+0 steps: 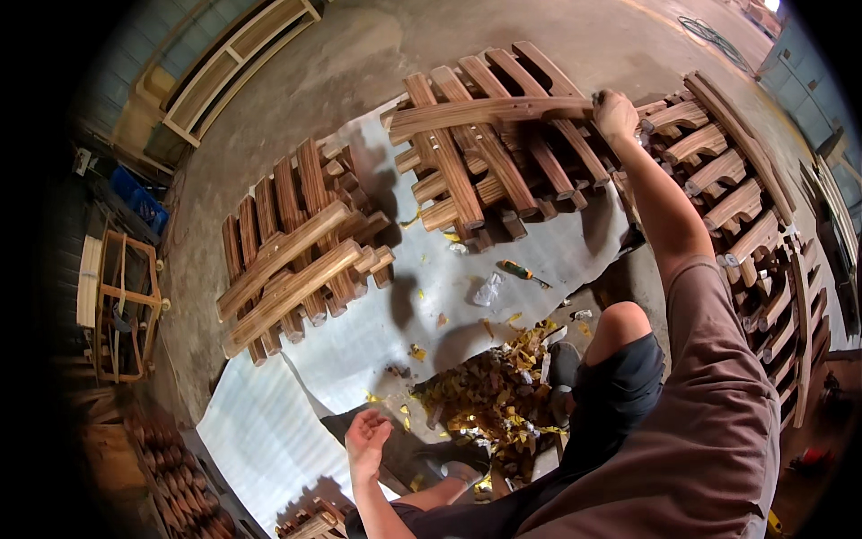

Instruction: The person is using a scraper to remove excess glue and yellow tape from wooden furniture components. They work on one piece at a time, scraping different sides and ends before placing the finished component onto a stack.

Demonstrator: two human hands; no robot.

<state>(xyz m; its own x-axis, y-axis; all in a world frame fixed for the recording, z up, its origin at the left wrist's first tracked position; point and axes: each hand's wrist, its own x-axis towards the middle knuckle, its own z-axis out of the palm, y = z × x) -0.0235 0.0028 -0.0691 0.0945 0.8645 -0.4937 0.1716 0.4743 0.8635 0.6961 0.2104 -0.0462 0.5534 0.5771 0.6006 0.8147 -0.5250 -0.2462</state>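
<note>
From the head camera, you are reaching your right hand (pixel 616 113) far out over the middle stack (pixel 489 153), and its fingers are closing around the end of a long curved rail (pixel 489 111). The rail is lying across the top of that stack, running leftward from your grip, its far end above the stack's left edge. Your left hand (pixel 366 440) is hanging low near your knee, palm up, fingers loosely spread and holding nothing.

To handle this well, I judge you should be gripping the rail firmly, because you are holding it by one end and the long free end will want to dip and catch on the pieces beneath. Lifting it level before swinging it would keep the stack from shifting. Your left hand is free, so bringing it up under the rail's middle would be sharing the weight.

Around you, a left stack (pixel 296 247) is sitting well apart on the grey sheet (pixel 431 296), and a right stack (pixel 745 216) is lying just beyond your arm. A screwdriver (pixel 523 272) is lying on the sheet between the stacks, and a heap of yellow scraps (pixel 489 395) is piling by your feet; watch your footing there.
</note>
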